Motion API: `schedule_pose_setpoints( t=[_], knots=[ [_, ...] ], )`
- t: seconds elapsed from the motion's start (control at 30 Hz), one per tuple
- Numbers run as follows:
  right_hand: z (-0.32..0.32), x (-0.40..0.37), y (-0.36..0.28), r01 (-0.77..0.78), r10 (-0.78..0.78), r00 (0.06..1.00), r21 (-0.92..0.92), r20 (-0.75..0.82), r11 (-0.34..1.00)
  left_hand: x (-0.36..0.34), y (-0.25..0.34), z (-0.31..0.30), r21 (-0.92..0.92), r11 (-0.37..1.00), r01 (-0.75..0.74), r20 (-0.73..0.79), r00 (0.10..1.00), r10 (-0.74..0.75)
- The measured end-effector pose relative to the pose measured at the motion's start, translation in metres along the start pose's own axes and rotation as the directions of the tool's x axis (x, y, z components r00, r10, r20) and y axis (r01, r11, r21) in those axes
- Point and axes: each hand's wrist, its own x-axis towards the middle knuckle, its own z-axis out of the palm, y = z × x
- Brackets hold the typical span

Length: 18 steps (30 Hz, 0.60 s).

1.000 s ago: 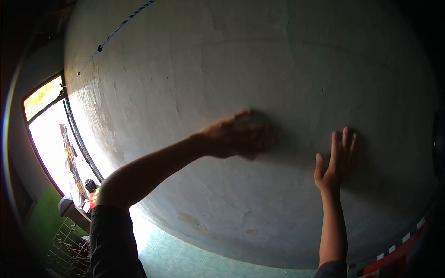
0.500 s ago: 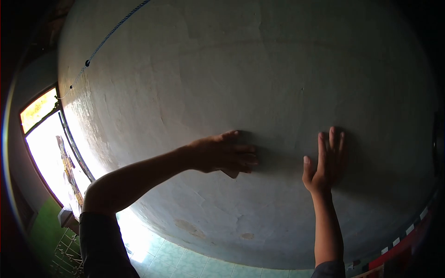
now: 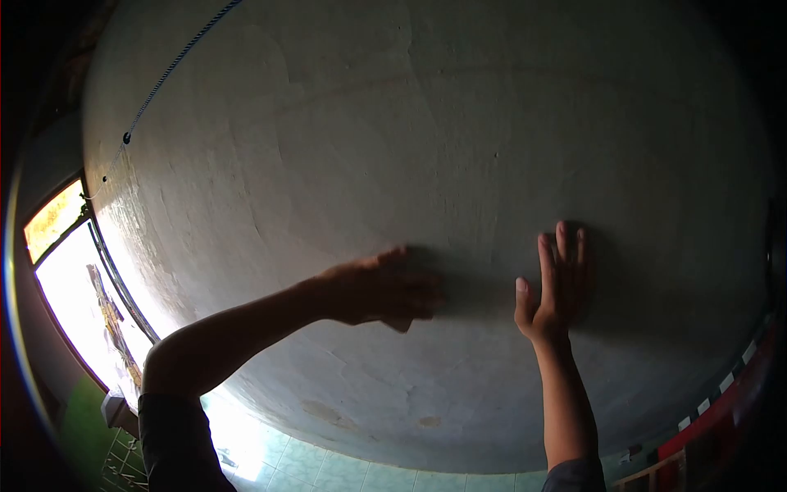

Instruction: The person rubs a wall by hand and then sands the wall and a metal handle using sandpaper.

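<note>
A pale plastered wall (image 3: 410,139) with rough, peeling patches fills the view. My left hand (image 3: 381,289) reaches across from the lower left and presses against it. Its fingers are curled over a small dark pad (image 3: 399,325), of which only a corner shows below the palm. My right hand (image 3: 553,283) lies flat on the wall a little to the right, fingers pointing up and slightly apart, holding nothing. Both hands cast dark shadows on the plaster.
A thin cord (image 3: 164,78) runs diagonally across the wall's upper left. A bright doorway (image 3: 74,287) glares at the left edge, with clutter at its foot. Pale green floor tiles (image 3: 328,471) meet the wall's base. A red and white strip (image 3: 721,394) runs at the lower right.
My left hand has slid down and to the left along the wall. My right hand kept its flat pose, and the view has shifted so both sit further left.
</note>
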Motion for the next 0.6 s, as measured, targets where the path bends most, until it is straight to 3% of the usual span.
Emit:
schedule_pose_setpoints(
  t=[0.03,0.1,0.13,0.17,0.2,0.23,0.27,0.37,0.4,0.43,0.47,0.5,0.53,0.57,0.6],
  knots=[
    [0.001,0.001,0.0,0.004,-0.004,1.0,0.011,-0.011,1.0,-0.002,0.01,0.001,0.042,0.984,-0.176,-0.115,0.977,0.18],
    [0.002,0.003,0.002,0.012,-0.012,1.0,0.003,-0.026,1.0,0.002,-0.023,-0.009,-0.092,0.988,-0.127,0.087,0.987,0.135],
    [0.002,0.003,0.001,0.011,-0.011,1.0,-0.014,-0.026,1.0,0.013,-0.051,-0.056,0.015,0.998,0.058,0.478,0.877,-0.058],
    [0.002,0.001,0.0,0.008,-0.009,1.0,-0.027,-0.023,1.0,0.016,-0.072,-0.054,0.077,0.887,0.455,0.375,0.812,-0.448],
    [0.003,0.0,-0.001,0.008,-0.009,0.999,-0.019,-0.031,1.0,0.011,-0.107,-0.042,-0.004,0.717,0.698,0.267,0.691,-0.672],
    [0.005,0.0,0.0,0.011,-0.012,0.999,-0.01,-0.039,1.0,0.004,-0.137,-0.012,0.04,0.619,0.784,-0.205,0.613,-0.763],
    [0.006,0.002,0.001,0.019,-0.019,0.998,-0.008,-0.053,1.0,-0.01,-0.168,0.017,-0.319,0.593,0.739,-0.45,0.433,-0.781],
    [0.002,0.003,0.0,0.022,-0.024,0.999,-0.041,-0.044,0.999,0.002,-0.147,0.012,-0.303,0.567,0.766,-0.442,0.414,-0.796],
    [0.002,0.003,0.002,0.029,-0.031,0.999,-0.048,-0.042,0.998,0.008,-0.122,0.005,-0.174,0.605,0.777,-0.309,0.54,-0.783],
    [0.003,0.002,0.003,0.029,-0.031,0.999,-0.055,-0.042,0.998,0.02,-0.086,-0.024,0.043,0.689,0.723,-0.064,0.691,-0.72],
    [0.004,0.001,0.002,0.026,-0.028,0.999,-0.058,-0.042,0.998,0.029,-0.054,-0.038,-0.039,0.799,0.6,0.082,0.799,-0.595],
    [0.003,0.0,0.0,0.02,-0.023,0.999,-0.053,-0.041,0.998,0.028,-0.027,-0.05,0.026,0.955,0.294,0.194,0.936,-0.294],
    [0.003,0.001,-0.001,0.019,-0.021,0.999,-0.048,-0.044,0.999,0.024,-0.007,-0.012,-0.224,0.974,-0.004,-0.066,0.998,-0.012],
    [0.003,0.004,0.0,0.025,-0.027,0.998,-0.045,-0.05,0.999,0.011,-0.007,-0.002,0.045,0.982,-0.183,-0.223,0.956,0.189],
    [0.003,0.007,0.0,0.026,-0.029,0.999,-0.059,-0.042,0.998,0.017,-0.018,-0.008,-0.034,0.988,-0.149,-0.117,0.983,0.144]
  ],
)
